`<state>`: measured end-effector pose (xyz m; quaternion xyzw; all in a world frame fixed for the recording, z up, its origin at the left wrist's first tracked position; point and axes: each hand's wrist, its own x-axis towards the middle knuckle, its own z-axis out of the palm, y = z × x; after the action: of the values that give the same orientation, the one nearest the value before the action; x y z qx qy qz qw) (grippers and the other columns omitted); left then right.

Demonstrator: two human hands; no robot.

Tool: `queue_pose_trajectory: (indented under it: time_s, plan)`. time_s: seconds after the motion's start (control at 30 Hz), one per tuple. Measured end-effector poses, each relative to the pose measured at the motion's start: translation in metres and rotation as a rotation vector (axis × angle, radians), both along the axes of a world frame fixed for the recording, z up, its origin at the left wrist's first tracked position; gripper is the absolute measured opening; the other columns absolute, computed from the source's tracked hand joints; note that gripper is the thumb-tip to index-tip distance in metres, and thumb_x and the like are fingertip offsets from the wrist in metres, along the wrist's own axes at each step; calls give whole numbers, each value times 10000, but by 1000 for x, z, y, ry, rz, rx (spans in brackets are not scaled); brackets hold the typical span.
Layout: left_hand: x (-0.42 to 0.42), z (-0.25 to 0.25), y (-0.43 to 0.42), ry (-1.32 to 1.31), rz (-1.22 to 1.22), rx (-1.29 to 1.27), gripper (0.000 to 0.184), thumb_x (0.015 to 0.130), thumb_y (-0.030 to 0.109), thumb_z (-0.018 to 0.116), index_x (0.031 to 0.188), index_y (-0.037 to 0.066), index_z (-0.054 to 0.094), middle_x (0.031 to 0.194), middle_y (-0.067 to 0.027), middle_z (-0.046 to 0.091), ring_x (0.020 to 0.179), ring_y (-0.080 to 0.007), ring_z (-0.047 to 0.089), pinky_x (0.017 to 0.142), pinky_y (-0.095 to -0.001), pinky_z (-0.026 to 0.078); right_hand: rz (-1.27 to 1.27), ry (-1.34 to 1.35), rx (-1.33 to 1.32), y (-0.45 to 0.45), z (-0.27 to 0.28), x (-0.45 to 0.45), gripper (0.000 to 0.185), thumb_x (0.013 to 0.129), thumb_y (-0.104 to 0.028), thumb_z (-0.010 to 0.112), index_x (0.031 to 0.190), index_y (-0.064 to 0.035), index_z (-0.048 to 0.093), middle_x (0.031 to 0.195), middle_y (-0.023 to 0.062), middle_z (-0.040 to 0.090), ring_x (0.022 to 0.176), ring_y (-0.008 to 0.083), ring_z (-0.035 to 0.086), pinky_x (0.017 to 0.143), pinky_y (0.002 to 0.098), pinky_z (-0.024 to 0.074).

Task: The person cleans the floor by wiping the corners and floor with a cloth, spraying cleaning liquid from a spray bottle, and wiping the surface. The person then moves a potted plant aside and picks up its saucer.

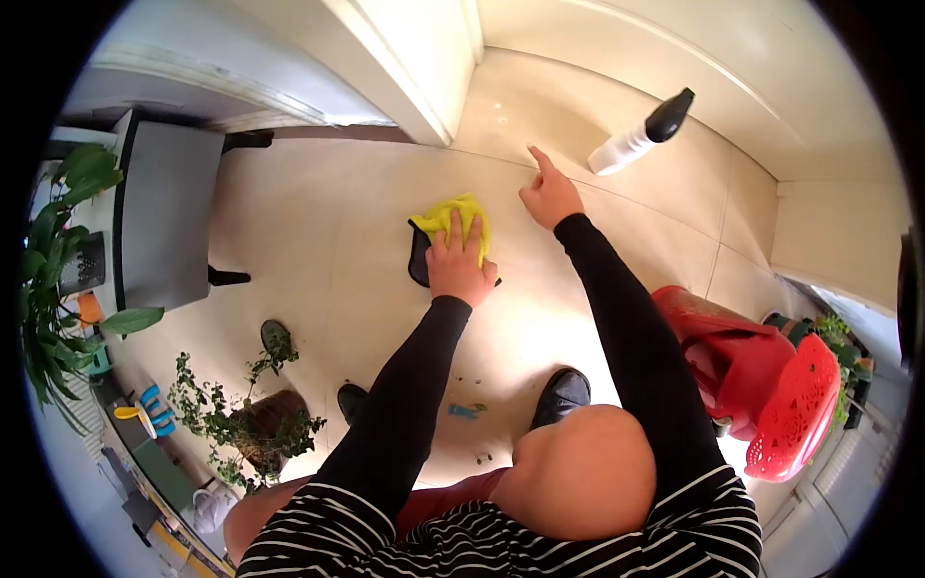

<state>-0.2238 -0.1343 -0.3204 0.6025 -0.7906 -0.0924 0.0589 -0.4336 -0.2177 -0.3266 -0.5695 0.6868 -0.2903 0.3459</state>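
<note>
L hand (462,260) is palm-down on a yellow cloth (448,209), fingers spread fwd over it, thumb out to the R; grip is open & flat, pressing the cloth rather than clutching it, afaict. Cloth lies bunched on the tiled floor (366,193), approx. in front of the person, btwn the L shoe (352,400) & the white door frame (424,87). A dark edge/backing (420,252) shows at the cloth's L side, w/ a bit more by the thumb.

R hand (553,196) is fwd & to the R of the cloth, well apart from it, index finger out twd the frame, other fingers mostly curled/hidden; can't tell if that grip is open or closed. Nearest thing to it: white bottle (624,151) w/ black top (670,116), on the floor just beyond, looks upright, nr the pale panel (723,48).

Both arms in black sleeves, striped top; bare knee btwn them, R shoe (561,393) below the R forearm. Small blue patch (469,411) & dark specks on floor btwn the shoes.

Far R: red item (795,409) w/ cut-out pattern. Far L: grey-topped furniture (169,212) w/ dark legs, big-leaf plant (58,202) beside it, potted plant (275,424) nr L shoe.
</note>
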Motion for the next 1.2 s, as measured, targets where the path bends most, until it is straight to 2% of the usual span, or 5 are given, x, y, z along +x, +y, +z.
queue_pose_trajectory:
  time_s: [0.37, 0.57, 0.67, 0.97, 1.2]
  plan:
    - [3, 1, -3, -31, -11, -65, 716, 747, 329, 608, 1442, 187, 515, 1546, -139, 396, 1200, -377, 468, 951, -492, 417, -206, -1487, 560, -118, 17, 61, 645, 890, -201, 537, 1496, -157, 322, 753, 49, 528, 620, 174, 497, 585, 293, 425]
    - [5, -2, -6, 46, -4, -44, 699, 736, 316, 628, 1415, 180, 532, 1538, -150, 400, 1206, -399, 455, 997, -504, 402, -332, -1164, 706, -90, -40, 72, 414, 891, -246, 547, 1286, -129, 597, 756, 102, 619, 638, 249, 585, 627, 342, 484]
    - [11, -17, -11, 150, -9, -100, 672, 742, 260, 662, 1389, 135, 535, 1519, -170, 418, 1193, -394, 472, 987, -492, 425, 220, -66, 204, -39, 0, 78, 353, 877, -294, 573, 1124, -72, 694, 1035, 223, 699, 979, 388, 674, 897, 439, 517]
    - [-8, 15, -47, 845, 65, 219, 699, 773, 179, 760, 1352, -14, 420, 1422, -281, 471, 1232, -472, 497, 1056, -493, 405, 295, 329, -123, 2, 28, 72, 309, 831, -255, 593, 1044, -71, 722, 1163, 155, 628, 1080, 355, 572, 944, 467, 449]
    - [36, -14, -23, 483, 234, -36, 569, 827, 11, 567, 1381, -35, 442, 1359, -221, 550, 1282, -407, 455, 1097, -475, 366, 225, 487, -27, 29, 23, 108, 796, 879, -556, 587, 1526, -140, 379, 1514, 300, 324, 1439, 517, 202, 1166, 639, 139]
